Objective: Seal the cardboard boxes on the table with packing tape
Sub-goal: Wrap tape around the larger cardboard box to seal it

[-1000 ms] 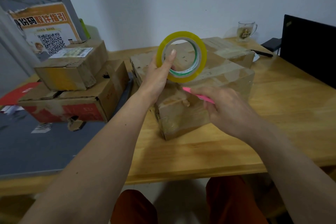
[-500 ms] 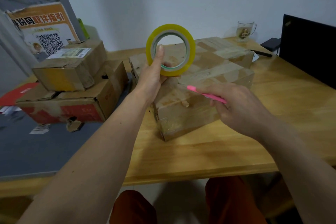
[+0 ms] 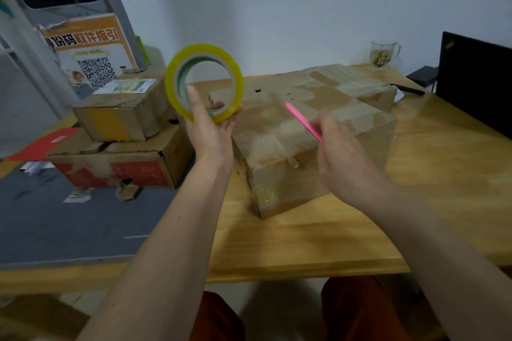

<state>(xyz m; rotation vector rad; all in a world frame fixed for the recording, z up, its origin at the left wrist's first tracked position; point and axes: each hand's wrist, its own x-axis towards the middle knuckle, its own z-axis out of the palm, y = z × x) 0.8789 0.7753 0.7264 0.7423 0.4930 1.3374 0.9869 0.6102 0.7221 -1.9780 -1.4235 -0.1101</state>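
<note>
My left hand (image 3: pixel 212 130) holds a yellow-tinted roll of clear packing tape (image 3: pixel 204 82) upright in the air, thumb (image 3: pixel 194 102) laid against the near outer face and the other fingers curled under and into the ring, so I look straight through its hole. My right hand (image 3: pixel 342 158) is curled round a slim pink tool (image 3: pixel 303 122), probably a small cutter, whose tip points up and to the left toward the roll; the two are near each other but apart.

Just beyond and below both hands sits a large brown cardboard box (image 3: pixel 318 141) patched with strips of clear tape, resting on the light wooden table (image 3: pixel 443 174). My right hand hovers over its near top edge; I cannot tell whether it touches. Behind it, farther from me, a second taped cardboard box (image 3: pixel 360 83) stands against it.

To the left of my left hand is a flat cardboard box with red print (image 3: pixel 116 163), and on top of it a smaller cardboard box carrying a white shipping label (image 3: pixel 124 111). They lie at the edge of a dark grey mat (image 3: pixel 69 224).

Far beyond my right hand, a glass mug (image 3: pixel 383 55) stands near the wall, and a black laptop screen (image 3: pixel 476 77) stands at the right edge.
</note>
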